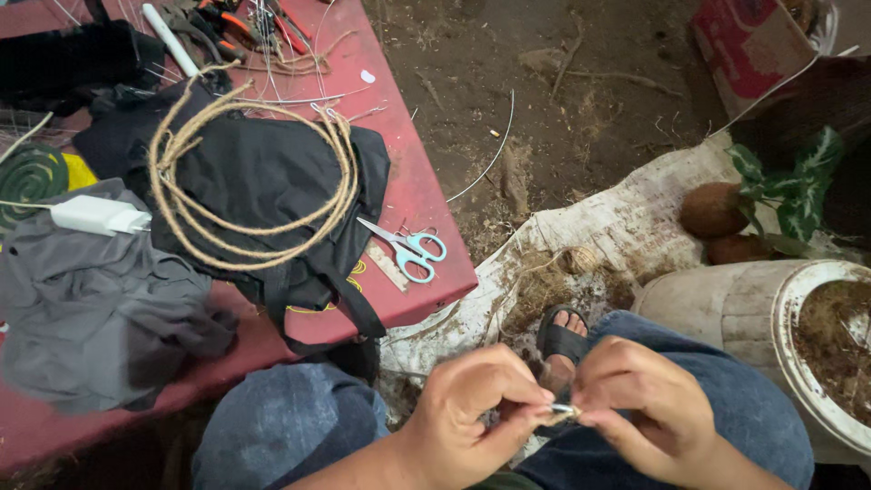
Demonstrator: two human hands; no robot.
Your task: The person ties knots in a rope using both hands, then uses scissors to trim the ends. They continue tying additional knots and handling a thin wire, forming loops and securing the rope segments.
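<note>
1. Head view: left hand and right hand brought together low in the frame, above the knees in blue jeans.
2. Both pinching one small pale piece between thumb and fingertips; too small to tell its kind.
3. Below the hands, a foot in a black sandal on a dirty white sack.
4. Left of the hands, a red table bearing a coil of jute rope on black cloth, with light-blue scissors just beside the cloth.
5. Also on the table: grey cloth and a white charger.
6. Right of the hands, a white bucket holding brown fibre, two brown coconuts beyond it.
</note>
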